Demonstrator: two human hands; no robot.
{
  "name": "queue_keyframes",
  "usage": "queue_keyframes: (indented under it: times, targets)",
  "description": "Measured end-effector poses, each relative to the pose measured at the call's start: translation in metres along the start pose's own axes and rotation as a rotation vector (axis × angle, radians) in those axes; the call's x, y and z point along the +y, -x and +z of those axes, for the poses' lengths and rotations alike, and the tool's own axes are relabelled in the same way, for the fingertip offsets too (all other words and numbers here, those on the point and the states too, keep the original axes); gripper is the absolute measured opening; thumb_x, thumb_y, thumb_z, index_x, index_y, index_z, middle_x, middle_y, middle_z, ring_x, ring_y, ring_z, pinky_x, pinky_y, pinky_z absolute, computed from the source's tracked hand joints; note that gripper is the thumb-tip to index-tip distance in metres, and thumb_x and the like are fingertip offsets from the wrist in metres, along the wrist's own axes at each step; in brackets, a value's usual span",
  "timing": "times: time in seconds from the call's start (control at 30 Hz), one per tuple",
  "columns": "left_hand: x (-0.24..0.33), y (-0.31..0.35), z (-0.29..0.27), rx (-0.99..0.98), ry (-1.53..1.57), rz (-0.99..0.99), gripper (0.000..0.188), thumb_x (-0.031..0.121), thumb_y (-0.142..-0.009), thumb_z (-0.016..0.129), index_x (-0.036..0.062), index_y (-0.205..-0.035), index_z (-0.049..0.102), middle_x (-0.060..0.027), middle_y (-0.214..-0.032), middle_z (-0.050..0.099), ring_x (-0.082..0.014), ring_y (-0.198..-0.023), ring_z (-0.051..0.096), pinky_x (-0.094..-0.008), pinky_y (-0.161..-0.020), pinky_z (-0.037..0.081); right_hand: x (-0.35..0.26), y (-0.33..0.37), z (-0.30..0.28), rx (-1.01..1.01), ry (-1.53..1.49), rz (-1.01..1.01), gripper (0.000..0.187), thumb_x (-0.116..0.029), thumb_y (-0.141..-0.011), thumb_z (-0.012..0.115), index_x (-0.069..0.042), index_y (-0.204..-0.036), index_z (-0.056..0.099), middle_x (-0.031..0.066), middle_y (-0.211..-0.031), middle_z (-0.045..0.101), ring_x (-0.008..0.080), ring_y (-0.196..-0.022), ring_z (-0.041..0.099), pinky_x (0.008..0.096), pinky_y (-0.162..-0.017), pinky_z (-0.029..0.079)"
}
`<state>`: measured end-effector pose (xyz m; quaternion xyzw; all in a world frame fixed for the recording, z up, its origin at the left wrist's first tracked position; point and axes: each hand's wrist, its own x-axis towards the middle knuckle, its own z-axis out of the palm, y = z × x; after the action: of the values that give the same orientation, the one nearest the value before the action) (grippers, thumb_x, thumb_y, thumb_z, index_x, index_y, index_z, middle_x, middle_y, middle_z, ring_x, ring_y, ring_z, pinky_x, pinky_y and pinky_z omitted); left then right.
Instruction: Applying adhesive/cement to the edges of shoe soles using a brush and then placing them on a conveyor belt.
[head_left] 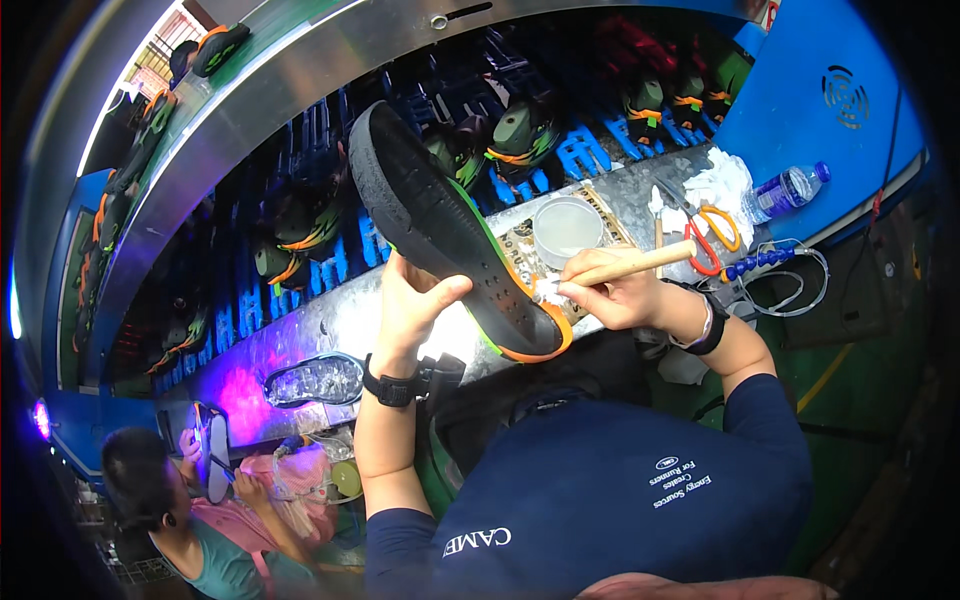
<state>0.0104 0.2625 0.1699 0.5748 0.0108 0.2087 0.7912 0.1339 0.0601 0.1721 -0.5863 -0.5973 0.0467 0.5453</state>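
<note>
Head view, curved sole (pixel 452 235), wooden-handled brush (pixel 636 263)

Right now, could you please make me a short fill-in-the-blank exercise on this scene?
The tan, cylindrical wooden brush handle is in the person's ____ hand.
Nearest that hand, the long black shoe sole has a rim coloured ____.
The round, translucent plastic tub sits ____ the sole and the clear, blue-capped plastic bottle.

Missing words: right; orange; between.

Violet glare on bench (pixel 243 397), bent edges
</note>
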Motion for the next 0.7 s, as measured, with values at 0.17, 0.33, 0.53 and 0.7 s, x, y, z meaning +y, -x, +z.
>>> queue_keyframes:
  times: [0.17, 0.33, 0.53, 0.7]
  targets:
    - [-0.002, 0.006, 0.001, -0.008, -0.029, -0.099, 0.064, 0.010, -0.063, 0.072, -0.0021, -0.114, 0.035, -0.0124, -0.105, 0.049, -0.0197, -0.094, 0.052, -0.0303, -0.075, 0.047, 0.002, -0.009, 0.008, 0.084, 0.072, -0.149, 0.005, 0.002, -0.069, 0.060, 0.001, -0.073, 0.056, 0.0073, -0.066, 0.057, 0.0148, -0.051, 0.053, 0.0233, -0.044, 0.041]
    - [0.000, 0.009, 0.012, 0.004, 0.018, -0.120, 0.060, 0.007, -0.065, 0.071, -0.0013, -0.112, 0.034, -0.0123, -0.104, 0.049, -0.0207, -0.094, 0.052, -0.0323, -0.076, 0.048, 0.002, -0.012, 0.011, 0.149, 0.169, -0.213, 0.003, 0.003, -0.068, 0.060, 0.001, -0.070, 0.057, 0.0080, -0.067, 0.057, 0.0161, -0.052, 0.054, 0.0237, -0.044, 0.042]
    - [-0.004, 0.013, 0.016, -0.015, 0.014, -0.133, 0.058, 0.002, -0.066, 0.068, 0.0002, -0.113, 0.034, -0.0127, -0.105, 0.048, -0.0212, -0.095, 0.052, -0.0333, -0.076, 0.049, 0.004, -0.020, 0.013, 0.224, 0.274, -0.264, 0.006, 0.002, -0.067, 0.062, 0.001, -0.070, 0.057, 0.0085, -0.067, 0.057, 0.0174, -0.052, 0.056, 0.0246, -0.044, 0.043]
    - [-0.002, 0.017, 0.025, -0.042, 0.030, -0.110, 0.061, 0.000, -0.066, 0.068, 0.0004, -0.115, 0.032, -0.0125, -0.105, 0.050, -0.0218, -0.094, 0.053, -0.0326, -0.078, 0.047, -0.002, -0.025, 0.013, 0.256, 0.280, -0.186, 0.007, 0.002, -0.065, 0.064, 0.002, -0.068, 0.058, 0.0102, -0.068, 0.058, 0.0202, -0.053, 0.056, 0.0255, -0.047, 0.044]
